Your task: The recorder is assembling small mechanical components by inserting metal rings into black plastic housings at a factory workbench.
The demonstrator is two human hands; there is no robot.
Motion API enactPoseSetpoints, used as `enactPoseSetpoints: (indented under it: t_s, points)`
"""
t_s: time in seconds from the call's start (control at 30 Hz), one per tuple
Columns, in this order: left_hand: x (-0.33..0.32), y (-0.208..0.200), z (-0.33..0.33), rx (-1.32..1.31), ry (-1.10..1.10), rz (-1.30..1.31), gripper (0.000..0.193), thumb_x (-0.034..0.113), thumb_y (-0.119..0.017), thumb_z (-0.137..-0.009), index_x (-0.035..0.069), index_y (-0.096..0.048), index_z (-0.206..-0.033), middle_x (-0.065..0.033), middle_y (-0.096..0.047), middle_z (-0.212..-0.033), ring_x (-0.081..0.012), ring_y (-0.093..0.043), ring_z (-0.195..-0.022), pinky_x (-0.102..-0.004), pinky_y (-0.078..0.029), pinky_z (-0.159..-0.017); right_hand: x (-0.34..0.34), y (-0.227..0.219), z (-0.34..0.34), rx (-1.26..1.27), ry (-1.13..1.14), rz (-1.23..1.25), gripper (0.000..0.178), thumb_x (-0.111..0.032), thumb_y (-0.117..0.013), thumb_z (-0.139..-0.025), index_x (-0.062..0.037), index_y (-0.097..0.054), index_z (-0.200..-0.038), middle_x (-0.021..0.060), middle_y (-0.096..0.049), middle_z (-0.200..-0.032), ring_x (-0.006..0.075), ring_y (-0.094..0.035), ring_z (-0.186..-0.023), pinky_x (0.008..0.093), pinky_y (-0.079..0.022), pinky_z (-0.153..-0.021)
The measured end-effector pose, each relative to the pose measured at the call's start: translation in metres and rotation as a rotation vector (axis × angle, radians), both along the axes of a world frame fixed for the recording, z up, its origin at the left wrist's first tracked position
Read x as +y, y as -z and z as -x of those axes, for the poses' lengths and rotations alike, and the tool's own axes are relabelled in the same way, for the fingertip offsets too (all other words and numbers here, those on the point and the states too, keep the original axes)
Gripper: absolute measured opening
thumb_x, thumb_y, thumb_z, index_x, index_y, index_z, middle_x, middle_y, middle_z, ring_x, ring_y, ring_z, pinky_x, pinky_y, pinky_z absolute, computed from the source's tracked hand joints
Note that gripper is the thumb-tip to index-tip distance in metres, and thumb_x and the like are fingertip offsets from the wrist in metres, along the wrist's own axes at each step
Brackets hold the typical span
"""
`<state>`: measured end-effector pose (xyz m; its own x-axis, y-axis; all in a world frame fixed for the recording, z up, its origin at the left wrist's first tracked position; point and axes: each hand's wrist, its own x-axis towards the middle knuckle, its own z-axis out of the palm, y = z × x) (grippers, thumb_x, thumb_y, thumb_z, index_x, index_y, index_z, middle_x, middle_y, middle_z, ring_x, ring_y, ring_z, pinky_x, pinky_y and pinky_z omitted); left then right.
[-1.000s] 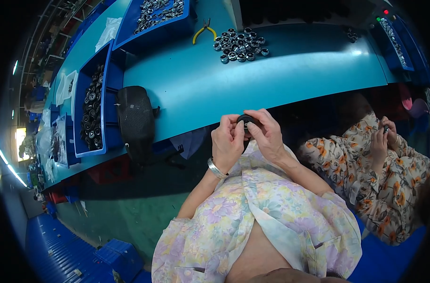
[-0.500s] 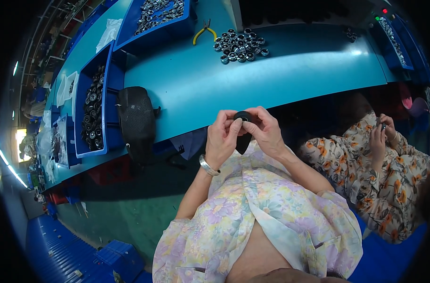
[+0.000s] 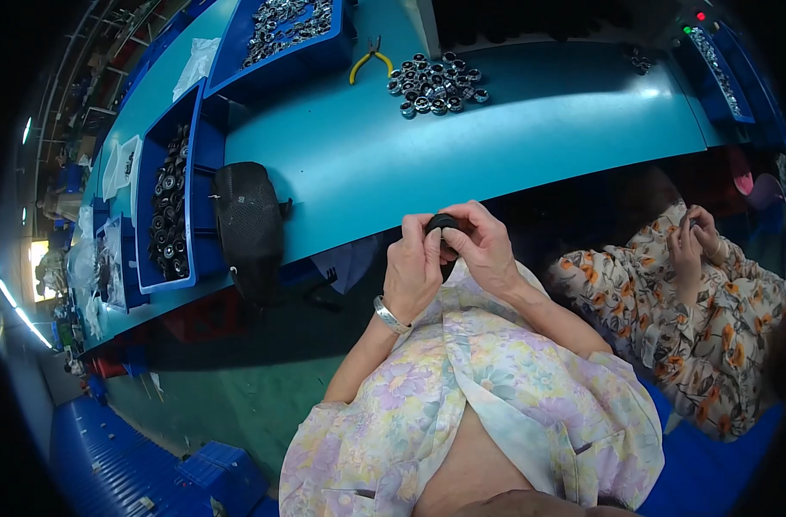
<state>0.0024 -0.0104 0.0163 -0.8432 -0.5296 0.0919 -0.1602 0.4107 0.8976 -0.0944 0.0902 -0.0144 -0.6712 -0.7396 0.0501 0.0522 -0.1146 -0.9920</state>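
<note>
Between my two hands, just off the table's near edge and above my lap, is a small round black part [image 3: 442, 221]. My left hand [image 3: 413, 269] pinches it from the left, thumb pressed on its near side. On the other side, my right hand [image 3: 488, 250] grips the same part with thumb and bent fingers. The fingers hide much of it, so its exact kind does not show. Farther off on the teal table [image 3: 350, 177] lies a cluster of shiny chrome round parts [image 3: 436, 84]. Yellow-handled pliers [image 3: 371, 60] rest beside that cluster.
A blue bin [image 3: 190, 207] of black round parts stands left, with a black mesh chair back [image 3: 249, 224] beside it. Another blue bin [image 3: 281, 56] at the back holds chrome parts. On my right sits a person in a flowered sleeve [image 3: 600, 276], hands together.
Both hands have come slightly nearer to me with the black part, and the fingers have shifted around it. The neighbour's hands have moved a little.
</note>
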Motion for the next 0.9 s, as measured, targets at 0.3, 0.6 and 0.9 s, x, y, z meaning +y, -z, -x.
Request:
enactPoseSetpoints:
  t_s: [0.3, 0.6, 0.9]
  points:
    - [-0.010, 0.012, 0.004, 0.140, -0.097, -0.684, 0.021, 0.017, -0.052, -0.098, -0.002, -0.048, -0.104, -0.0108, -0.064, -0.089, -0.0130, -0.065, -0.072, -0.0248, -0.054, -0.065, 0.001, -0.001, 0.010, -0.096, -0.039, 0.072, 0.038, -0.003, -0.069, -0.082, -0.0013, -0.057, -0.117, 0.0056, -0.058, -0.094, 0.0111, -0.057, -0.080, 0.0248, -0.050, -0.071]
    - [-0.019, 0.014, -0.003, 0.179, 0.073, -1.218, 0.019, 0.022, -0.056, -0.097, 0.004, -0.052, -0.103, -0.0032, -0.059, -0.097, -0.0095, -0.058, -0.088, -0.0274, -0.050, -0.082, 0.003, -0.014, 0.016, 0.611, -0.002, -0.006, 0.051, -0.009, -0.077, -0.067, -0.0010, -0.058, -0.114, 0.0157, -0.056, -0.100, 0.0310, -0.058, -0.088, 0.0366, -0.051, -0.075]
    - [-0.021, 0.025, -0.003, 0.242, 0.157, -1.341, 0.029, 0.029, -0.058, -0.095, 0.003, -0.055, -0.109, -0.0058, -0.061, -0.104, -0.0157, -0.060, -0.095, -0.0344, -0.049, -0.088, 0.003, -0.015, 0.018, 0.827, 0.035, -0.044, 0.044, -0.017, -0.076, -0.071, 0.0013, -0.058, -0.106, 0.0160, -0.057, -0.096, 0.0331, -0.056, -0.087, 0.0396, -0.046, -0.081]
